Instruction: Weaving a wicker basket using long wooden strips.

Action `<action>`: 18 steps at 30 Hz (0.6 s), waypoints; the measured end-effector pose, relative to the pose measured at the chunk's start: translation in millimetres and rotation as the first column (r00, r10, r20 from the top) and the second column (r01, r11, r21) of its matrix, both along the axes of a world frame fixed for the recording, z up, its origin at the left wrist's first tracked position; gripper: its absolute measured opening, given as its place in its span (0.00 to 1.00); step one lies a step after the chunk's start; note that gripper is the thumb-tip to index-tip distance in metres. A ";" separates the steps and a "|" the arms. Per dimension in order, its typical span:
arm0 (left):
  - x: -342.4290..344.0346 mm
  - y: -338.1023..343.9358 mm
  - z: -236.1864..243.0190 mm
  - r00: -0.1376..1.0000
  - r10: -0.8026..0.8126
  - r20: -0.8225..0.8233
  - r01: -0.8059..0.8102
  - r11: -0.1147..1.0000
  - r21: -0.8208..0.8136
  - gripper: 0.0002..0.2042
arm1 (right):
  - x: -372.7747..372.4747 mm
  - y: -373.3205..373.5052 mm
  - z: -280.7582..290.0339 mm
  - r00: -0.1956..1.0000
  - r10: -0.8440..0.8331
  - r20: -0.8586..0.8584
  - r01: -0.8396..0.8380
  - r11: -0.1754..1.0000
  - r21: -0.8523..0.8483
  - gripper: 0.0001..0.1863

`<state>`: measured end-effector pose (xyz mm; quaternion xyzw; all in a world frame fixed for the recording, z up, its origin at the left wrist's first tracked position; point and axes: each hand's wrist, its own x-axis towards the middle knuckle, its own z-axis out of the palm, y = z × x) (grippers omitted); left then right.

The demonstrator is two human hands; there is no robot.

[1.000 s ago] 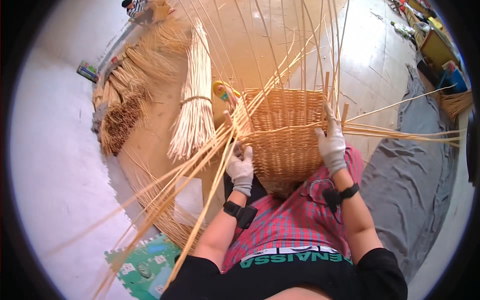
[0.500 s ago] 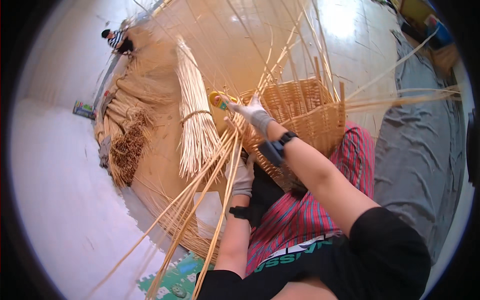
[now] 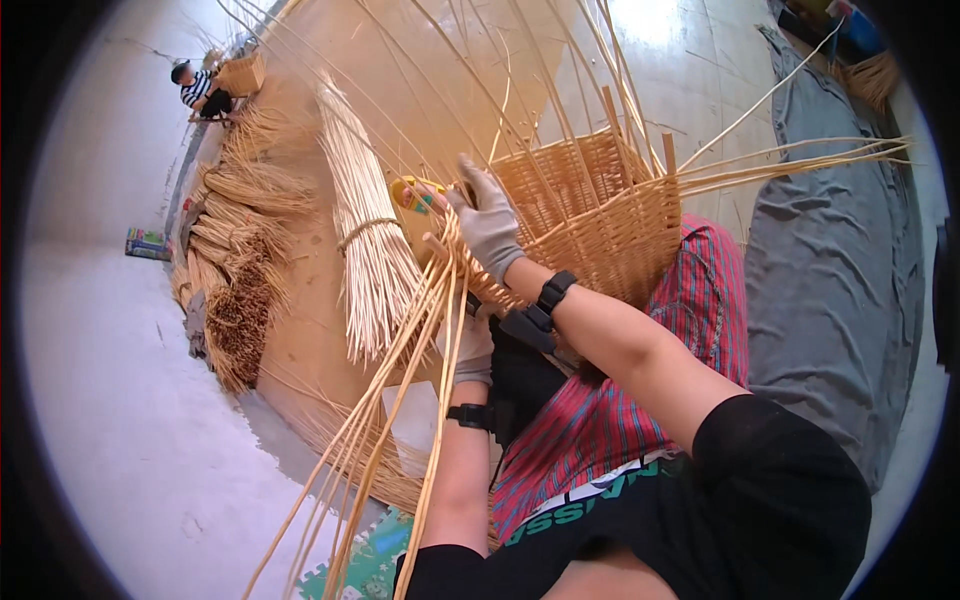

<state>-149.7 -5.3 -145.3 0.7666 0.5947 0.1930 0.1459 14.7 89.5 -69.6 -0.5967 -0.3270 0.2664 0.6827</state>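
A half-woven wicker basket rests tilted against my lap, long upright canes rising from its rim. At its left corner my right hand, in a pale work glove, is closed on the wicker canes, thumb and fingers bent around them. Just below, my left hand, also gloved, is against the lower left side of the basket; the strands and the basket hide its fingers. A fan of loose wicker canes runs from that corner down past my left forearm.
A tied bundle of pale canes lies left of the basket, near a yellow object. Further left are piled brown bundles. Grey cloth stretches along the right. A person in stripes sits far left beside another basket.
My right hand has turned, its fingers now pointing more upward and bent at the basket corner. The loose canes have swung slightly, and the whole view has shifted a little.
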 end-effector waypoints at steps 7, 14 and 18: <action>-9.5 12.9 -22.0 0.996 -0.018 0.089 0.019 1.000 -0.005 0.30 | 14.6 -8.0 78.2 0.765 0.556 -0.325 -0.630 0.750 -0.200 0.19; -20.5 39.6 -64.6 0.987 -0.149 0.059 0.157 0.972 -0.177 0.30 | 22.1 -27.6 101.5 0.956 0.163 0.243 -0.247 0.895 0.372 0.26; -5.5 29.2 -25.6 0.977 -0.121 0.173 0.104 0.989 0.102 0.38 | 38.6 -56.5 -21.0 0.853 0.441 -0.280 -0.377 0.891 0.254 0.25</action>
